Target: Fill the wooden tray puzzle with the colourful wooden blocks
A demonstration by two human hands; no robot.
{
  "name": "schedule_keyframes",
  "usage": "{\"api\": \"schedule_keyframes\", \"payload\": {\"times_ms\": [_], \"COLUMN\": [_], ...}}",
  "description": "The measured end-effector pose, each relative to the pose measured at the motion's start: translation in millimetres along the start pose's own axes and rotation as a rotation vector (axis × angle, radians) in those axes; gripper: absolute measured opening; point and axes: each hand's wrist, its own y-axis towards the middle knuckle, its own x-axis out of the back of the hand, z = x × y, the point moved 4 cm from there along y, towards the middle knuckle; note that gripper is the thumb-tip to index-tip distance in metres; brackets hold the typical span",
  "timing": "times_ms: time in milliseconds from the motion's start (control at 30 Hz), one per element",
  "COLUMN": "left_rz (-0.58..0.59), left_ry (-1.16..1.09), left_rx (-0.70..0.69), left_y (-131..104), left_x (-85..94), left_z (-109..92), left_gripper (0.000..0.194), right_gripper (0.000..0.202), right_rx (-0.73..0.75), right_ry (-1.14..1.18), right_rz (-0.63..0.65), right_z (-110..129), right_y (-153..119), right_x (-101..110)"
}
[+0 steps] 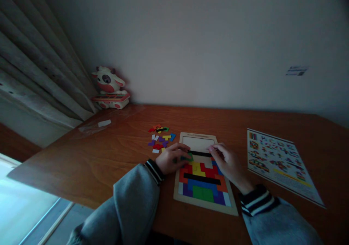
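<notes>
A light wooden puzzle board point(205, 205) lies on the table, its lower part filled with coloured block pieces. My left hand point(172, 158) reaches over the board's left edge with bent fingers on a green puzzle piece point(190, 157), partly hidden by them. Just above that piece, a long black strip point(200, 153) lies across the board. By the strip's right end, my right hand point(225, 161) has thumb and fingertips pinched together; what is between them is too small to tell. A second black strip point(201, 178) sits among the lower pieces.
Several loose coloured pieces point(159, 138) lie left of the board. A printed pattern sheet point(280, 165) rests on the right. At the back left stand a cow-shaped toy keyboard point(111, 88) and a clear plastic wrapper point(92, 128), near a curtain point(38, 55).
</notes>
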Motion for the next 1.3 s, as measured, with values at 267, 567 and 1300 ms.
{"api": "schedule_keyframes", "payload": {"times_ms": [267,567,1300], "left_rz": [0.116,0.160,0.124], "left_ry": [-0.066,0.133,0.212], "left_rx": [-0.016,-0.135,-0.106], "left_y": [23,14,15], "left_x": [-18.1,-12.5,-13.7], "left_z": [-1,-6,-4], "left_gripper": [0.018,0.033,0.026], "right_gripper": [0.029,0.027,0.022], "right_rx": [0.073,0.263,0.376], "right_ry": [-0.012,-0.102,-0.255], "right_rz": [0.071,0.234,0.301], "right_z": [6,19,19], "right_y": [-2,-8,-14], "right_x": [-6,-11,-19]}}
